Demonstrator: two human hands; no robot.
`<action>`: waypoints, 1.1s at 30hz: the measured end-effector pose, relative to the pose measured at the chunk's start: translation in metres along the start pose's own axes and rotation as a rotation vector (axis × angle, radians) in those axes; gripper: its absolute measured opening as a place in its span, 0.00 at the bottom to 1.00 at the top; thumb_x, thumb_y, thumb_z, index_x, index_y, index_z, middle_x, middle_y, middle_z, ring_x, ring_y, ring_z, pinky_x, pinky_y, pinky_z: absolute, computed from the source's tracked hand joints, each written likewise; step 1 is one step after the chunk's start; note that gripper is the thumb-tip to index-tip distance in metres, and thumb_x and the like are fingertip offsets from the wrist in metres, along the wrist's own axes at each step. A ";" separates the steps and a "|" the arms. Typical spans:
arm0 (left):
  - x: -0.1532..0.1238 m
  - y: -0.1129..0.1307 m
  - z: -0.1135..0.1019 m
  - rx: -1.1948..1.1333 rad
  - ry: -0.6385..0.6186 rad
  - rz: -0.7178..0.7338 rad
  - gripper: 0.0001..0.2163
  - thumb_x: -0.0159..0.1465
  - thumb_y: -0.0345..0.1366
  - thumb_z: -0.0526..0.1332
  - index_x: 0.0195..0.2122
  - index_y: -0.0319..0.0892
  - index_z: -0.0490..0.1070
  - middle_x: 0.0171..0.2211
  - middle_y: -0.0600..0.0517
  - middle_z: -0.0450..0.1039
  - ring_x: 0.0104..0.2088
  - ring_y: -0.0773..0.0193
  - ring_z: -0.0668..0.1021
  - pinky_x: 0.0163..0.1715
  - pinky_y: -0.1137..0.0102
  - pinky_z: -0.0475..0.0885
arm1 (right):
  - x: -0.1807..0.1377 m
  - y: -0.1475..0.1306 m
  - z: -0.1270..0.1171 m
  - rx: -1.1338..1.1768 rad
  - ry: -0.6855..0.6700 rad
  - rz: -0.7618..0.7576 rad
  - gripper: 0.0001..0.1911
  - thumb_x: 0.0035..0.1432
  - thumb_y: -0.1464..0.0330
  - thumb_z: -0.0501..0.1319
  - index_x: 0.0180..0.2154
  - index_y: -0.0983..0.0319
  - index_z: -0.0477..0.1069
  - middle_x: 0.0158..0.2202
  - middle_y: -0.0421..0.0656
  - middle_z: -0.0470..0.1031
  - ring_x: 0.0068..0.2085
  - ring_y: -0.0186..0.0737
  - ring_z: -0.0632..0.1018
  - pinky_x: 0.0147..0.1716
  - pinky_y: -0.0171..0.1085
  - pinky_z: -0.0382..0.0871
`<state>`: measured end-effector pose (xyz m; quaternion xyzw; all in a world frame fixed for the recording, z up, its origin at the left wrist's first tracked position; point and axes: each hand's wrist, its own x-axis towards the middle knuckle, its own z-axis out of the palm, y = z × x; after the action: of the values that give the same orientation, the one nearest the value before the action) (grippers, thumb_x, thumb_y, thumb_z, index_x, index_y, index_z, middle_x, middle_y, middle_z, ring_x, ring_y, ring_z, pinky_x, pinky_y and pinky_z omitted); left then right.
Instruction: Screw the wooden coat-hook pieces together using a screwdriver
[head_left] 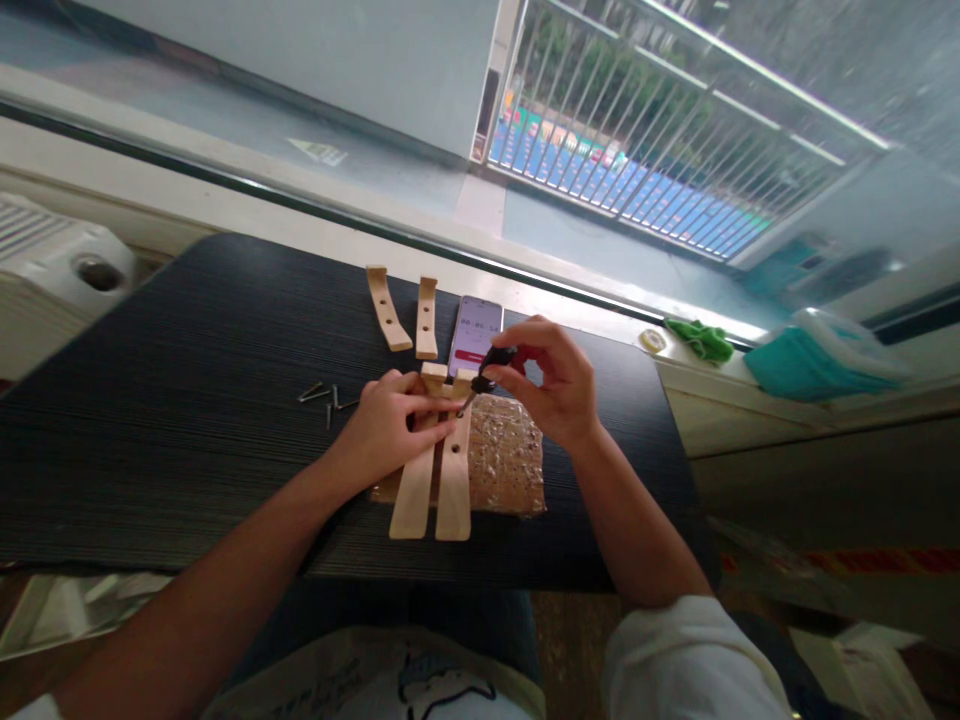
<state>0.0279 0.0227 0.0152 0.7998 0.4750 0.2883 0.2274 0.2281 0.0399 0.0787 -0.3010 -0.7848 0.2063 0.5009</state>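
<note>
A black-handled screwdriver (493, 367) is pinched in the fingers of my right hand (551, 380). It leans down to the left, its tip at the upper hole of the right-hand curved wooden piece (453, 505). My left hand (390, 425) has its fingers stretched out across this piece and the left-hand curved wooden piece (411, 505) beside it, pressing on them. Both pieces have hooked upper ends and lie over a brown block wrapped in clear plastic (510, 460). Whether a screw sits under the tip is too small to tell.
Two more curved wooden pieces (388, 310) (426, 320) lie farther back on the black table (187, 400). Beside them a phone (474, 330) shows a timer. Several screws (334, 398) lie left of my left hand. Tape (652, 341), a green cloth (701, 341) and a teal container (795, 360) are on the sill.
</note>
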 end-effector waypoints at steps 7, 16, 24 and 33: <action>0.000 0.000 0.001 -0.003 0.010 0.004 0.11 0.58 0.38 0.68 0.42 0.51 0.81 0.36 0.49 0.75 0.39 0.55 0.71 0.45 0.56 0.68 | 0.001 -0.002 -0.010 0.003 -0.108 0.022 0.11 0.60 0.66 0.61 0.46 0.54 0.68 0.36 0.37 0.72 0.32 0.30 0.73 0.31 0.34 0.72; 0.000 0.002 0.000 -0.004 0.004 -0.020 0.10 0.57 0.37 0.69 0.41 0.51 0.81 0.36 0.49 0.75 0.39 0.55 0.72 0.45 0.57 0.68 | 0.000 -0.008 -0.016 0.034 -0.208 0.053 0.15 0.61 0.74 0.55 0.49 0.55 0.64 0.46 0.40 0.77 0.40 0.33 0.78 0.34 0.35 0.73; 0.000 -0.001 0.003 -0.010 0.015 -0.008 0.10 0.57 0.38 0.69 0.42 0.51 0.81 0.38 0.49 0.76 0.40 0.54 0.72 0.45 0.55 0.67 | 0.002 -0.009 -0.016 0.055 -0.226 0.102 0.13 0.62 0.71 0.57 0.49 0.56 0.64 0.45 0.40 0.78 0.37 0.31 0.78 0.34 0.35 0.73; 0.000 0.000 0.001 0.001 0.010 -0.006 0.11 0.57 0.38 0.69 0.42 0.52 0.81 0.37 0.49 0.75 0.39 0.55 0.72 0.45 0.56 0.67 | 0.006 -0.013 -0.017 -0.041 -0.174 0.030 0.12 0.61 0.71 0.60 0.47 0.56 0.71 0.38 0.37 0.80 0.25 0.25 0.69 0.26 0.31 0.67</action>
<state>0.0290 0.0222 0.0142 0.7969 0.4786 0.2916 0.2255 0.2378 0.0349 0.0977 -0.3038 -0.8250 0.2230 0.4212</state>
